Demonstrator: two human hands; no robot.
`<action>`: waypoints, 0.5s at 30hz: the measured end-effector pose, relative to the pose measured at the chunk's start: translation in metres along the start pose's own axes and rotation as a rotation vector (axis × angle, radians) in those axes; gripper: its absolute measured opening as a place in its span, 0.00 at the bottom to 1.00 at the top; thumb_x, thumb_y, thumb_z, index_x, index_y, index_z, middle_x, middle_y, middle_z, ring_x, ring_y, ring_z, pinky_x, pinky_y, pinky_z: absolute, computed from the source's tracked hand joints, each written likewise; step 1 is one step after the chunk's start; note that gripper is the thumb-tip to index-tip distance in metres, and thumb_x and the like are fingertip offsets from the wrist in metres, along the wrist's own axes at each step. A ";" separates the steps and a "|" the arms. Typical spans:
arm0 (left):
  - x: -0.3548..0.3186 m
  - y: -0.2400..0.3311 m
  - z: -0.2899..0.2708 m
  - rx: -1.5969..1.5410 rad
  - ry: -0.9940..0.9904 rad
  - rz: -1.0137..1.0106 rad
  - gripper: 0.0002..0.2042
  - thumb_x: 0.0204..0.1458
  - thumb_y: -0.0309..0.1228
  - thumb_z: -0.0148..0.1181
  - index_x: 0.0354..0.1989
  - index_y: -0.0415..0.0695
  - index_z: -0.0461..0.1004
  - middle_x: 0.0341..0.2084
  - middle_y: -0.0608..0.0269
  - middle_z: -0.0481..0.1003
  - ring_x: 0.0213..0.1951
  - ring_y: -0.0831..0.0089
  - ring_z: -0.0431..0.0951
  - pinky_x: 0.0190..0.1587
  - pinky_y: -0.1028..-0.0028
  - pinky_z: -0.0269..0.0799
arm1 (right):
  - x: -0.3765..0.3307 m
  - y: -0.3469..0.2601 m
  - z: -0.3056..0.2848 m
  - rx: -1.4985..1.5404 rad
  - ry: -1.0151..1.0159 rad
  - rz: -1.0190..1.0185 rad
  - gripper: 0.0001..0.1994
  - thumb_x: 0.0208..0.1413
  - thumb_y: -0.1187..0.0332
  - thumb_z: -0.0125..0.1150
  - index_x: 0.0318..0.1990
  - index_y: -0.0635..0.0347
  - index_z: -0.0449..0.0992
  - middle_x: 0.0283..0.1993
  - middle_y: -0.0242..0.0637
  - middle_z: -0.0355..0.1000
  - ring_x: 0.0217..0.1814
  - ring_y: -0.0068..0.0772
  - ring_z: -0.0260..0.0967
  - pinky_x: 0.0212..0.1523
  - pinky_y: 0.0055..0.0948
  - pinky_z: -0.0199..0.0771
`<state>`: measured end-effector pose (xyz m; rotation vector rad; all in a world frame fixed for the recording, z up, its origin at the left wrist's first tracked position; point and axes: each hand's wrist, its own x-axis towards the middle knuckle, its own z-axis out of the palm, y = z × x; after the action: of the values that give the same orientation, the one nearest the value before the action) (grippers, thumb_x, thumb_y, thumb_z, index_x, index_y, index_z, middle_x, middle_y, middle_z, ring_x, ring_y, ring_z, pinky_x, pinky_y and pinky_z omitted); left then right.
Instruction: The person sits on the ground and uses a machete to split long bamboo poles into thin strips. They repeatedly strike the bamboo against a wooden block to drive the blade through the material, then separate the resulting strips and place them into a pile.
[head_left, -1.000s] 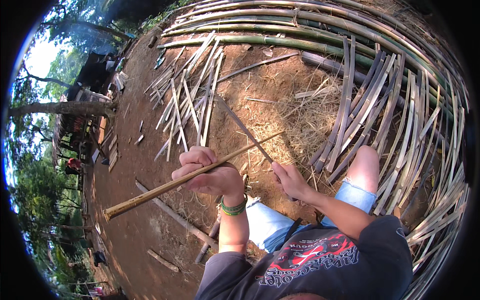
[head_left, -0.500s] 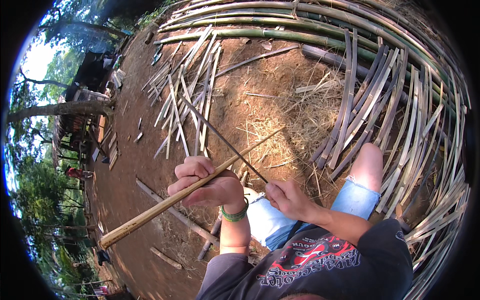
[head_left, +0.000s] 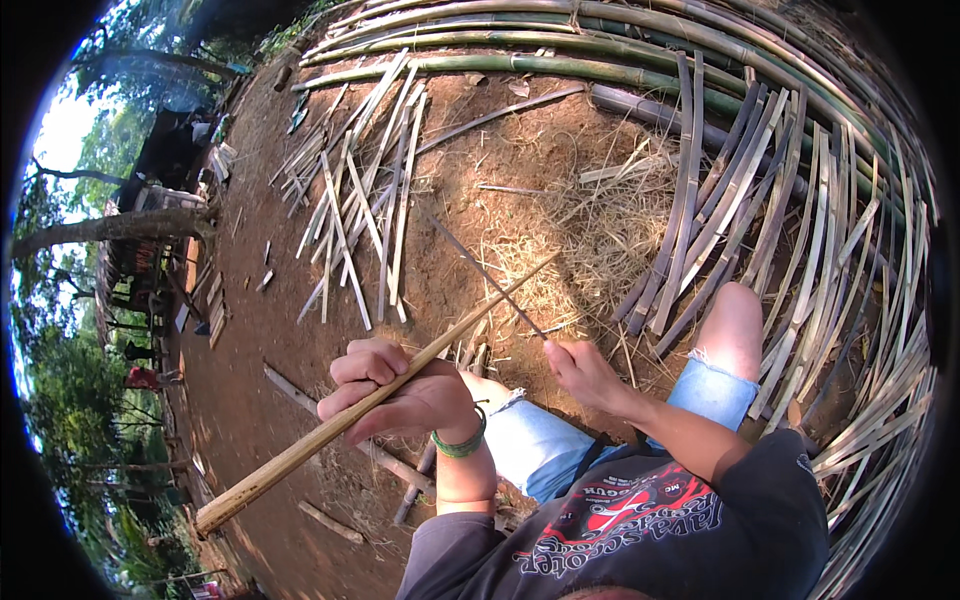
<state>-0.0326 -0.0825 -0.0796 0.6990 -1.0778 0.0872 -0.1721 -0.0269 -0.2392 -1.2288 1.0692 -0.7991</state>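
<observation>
My left hand (head_left: 405, 395) is closed around a long pale bamboo stick (head_left: 270, 477). This stick slants across in front of me, its thick end low at the left and its thin tip toward the middle. My right hand (head_left: 588, 376) grips a long, narrow dark blade (head_left: 480, 265), which looks like a knife seen edge-on; its handle is hidden in the fist. The blade crosses the stick near the thin tip, and I cannot tell whether the two touch. Fine shavings (head_left: 630, 225) lie on the ground beyond my right hand.
Split bamboo strips (head_left: 345, 235) are scattered ahead on the left, and many more strips (head_left: 690, 180) fan out on the right. Long green bamboo poles (head_left: 500, 64) lie across the far side. A short log (head_left: 390, 462) rests on the dirt beside my left forearm.
My right hand has moved slightly right and toward me, drawing the blade along past the stick toward its tip. My left hand, still on the stick, has shifted slightly left and down.
</observation>
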 end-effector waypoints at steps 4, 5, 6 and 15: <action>-0.003 0.003 0.002 -0.018 -0.009 0.003 0.24 0.63 0.60 0.30 0.31 0.50 0.52 0.22 0.69 0.54 0.20 0.80 0.53 0.22 0.83 0.51 | 0.005 0.006 -0.001 -0.032 0.066 0.002 0.23 0.66 0.55 0.49 0.27 0.68 0.72 0.17 0.47 0.64 0.19 0.37 0.63 0.26 0.40 0.63; -0.001 0.002 0.001 0.006 0.000 0.006 0.24 0.63 0.60 0.30 0.31 0.50 0.52 0.22 0.69 0.54 0.21 0.79 0.52 0.22 0.83 0.51 | -0.006 -0.011 0.006 -0.005 0.037 -0.083 0.23 0.67 0.55 0.48 0.27 0.68 0.72 0.17 0.47 0.64 0.19 0.37 0.63 0.26 0.41 0.63; 0.001 0.000 0.004 0.018 0.011 0.021 0.24 0.63 0.60 0.30 0.30 0.50 0.52 0.22 0.69 0.54 0.21 0.79 0.52 0.23 0.83 0.51 | -0.011 -0.027 0.007 0.020 0.016 -0.184 0.23 0.67 0.54 0.48 0.27 0.68 0.71 0.17 0.47 0.64 0.19 0.38 0.62 0.26 0.41 0.62; 0.013 -0.014 0.021 0.000 0.082 -0.075 0.25 0.63 0.62 0.33 0.29 0.51 0.50 0.20 0.69 0.51 0.22 0.78 0.53 0.25 0.83 0.51 | 0.099 0.181 -0.056 -0.284 0.206 0.325 0.37 0.65 0.39 0.41 0.21 0.68 0.74 0.17 0.45 0.69 0.21 0.40 0.70 0.31 0.47 0.70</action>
<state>-0.0370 -0.1081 -0.0698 0.7289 -0.9722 0.0510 -0.2047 -0.1024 -0.4366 -1.1807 1.5475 -0.5419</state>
